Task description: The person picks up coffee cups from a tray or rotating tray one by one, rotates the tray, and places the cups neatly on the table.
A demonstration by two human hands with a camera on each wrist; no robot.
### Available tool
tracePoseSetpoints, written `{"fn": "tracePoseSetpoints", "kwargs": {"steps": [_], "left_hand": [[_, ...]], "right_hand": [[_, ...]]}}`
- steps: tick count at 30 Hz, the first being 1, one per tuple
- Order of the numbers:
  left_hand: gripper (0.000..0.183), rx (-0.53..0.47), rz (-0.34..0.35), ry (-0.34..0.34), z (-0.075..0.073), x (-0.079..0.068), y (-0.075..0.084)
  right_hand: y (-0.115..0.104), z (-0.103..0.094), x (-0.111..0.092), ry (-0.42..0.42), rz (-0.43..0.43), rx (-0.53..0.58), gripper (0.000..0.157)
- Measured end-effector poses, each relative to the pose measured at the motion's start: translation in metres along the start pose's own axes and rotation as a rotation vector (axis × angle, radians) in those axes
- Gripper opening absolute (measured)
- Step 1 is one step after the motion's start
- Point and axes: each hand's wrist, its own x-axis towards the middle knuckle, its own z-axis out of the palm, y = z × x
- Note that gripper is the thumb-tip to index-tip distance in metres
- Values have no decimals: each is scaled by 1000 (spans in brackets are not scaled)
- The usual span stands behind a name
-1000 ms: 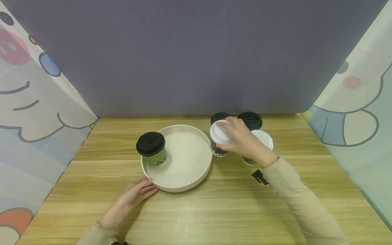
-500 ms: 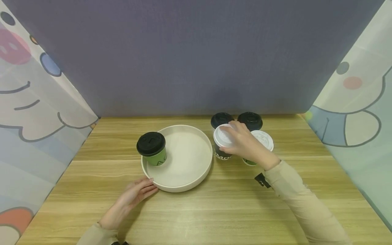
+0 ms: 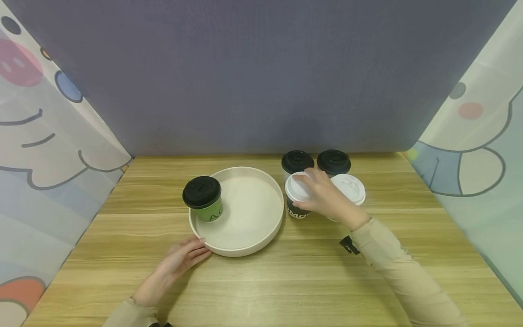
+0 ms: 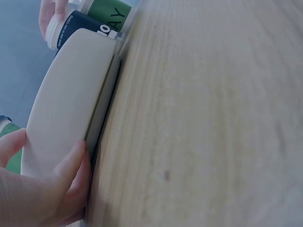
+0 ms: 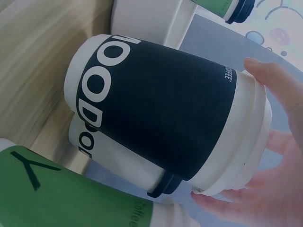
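Note:
In the head view my right hand (image 3: 324, 195) grips a paper coffee cup (image 3: 297, 211) by its white lid, just right of the tray. The right wrist view shows that cup's dark sleeve (image 5: 161, 104) with white lettering, and fingers spread around the lid. My left hand (image 3: 180, 265) holds the near-left side of the round cream tray (image 3: 241, 252), thumb at the rim and fingers against the lower outer wall in the left wrist view. A green coffee cup (image 3: 209, 212) with a black lid stands inside the tray at the left.
Two black-lidded cups (image 3: 297, 161) (image 3: 334, 162) stand behind the held cup, near the grey back panel (image 3: 261, 81). A white-lidded cup (image 3: 350, 188), green in the right wrist view, stands right of it, partly behind my hand. A black buckle (image 3: 349, 245) hangs at my right sleeve.
The held cup and my right hand have come a little nearer and slightly to the right, away from the tray's far-right rim. My left hand and the tray have stayed put.

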Motion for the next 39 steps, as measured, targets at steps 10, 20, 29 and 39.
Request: {"fn": "tracePoseSetpoints", "kwargs": {"steps": [10, 20, 29, 39], "left_hand": [[57, 6, 2, -2, 0, 0, 0], [59, 5, -5, 13, 1, 0, 0], [59, -12, -9, 6, 0, -1, 1], [60, -1, -13, 39, 1, 1, -2]], "right_hand": [[0, 4, -2, 4, 7, 0, 59], [3, 9, -4, 9, 15, 17, 59], [5, 12, -5, -12, 34, 26, 58], [5, 14, -5, -23, 52, 23, 59]]}}
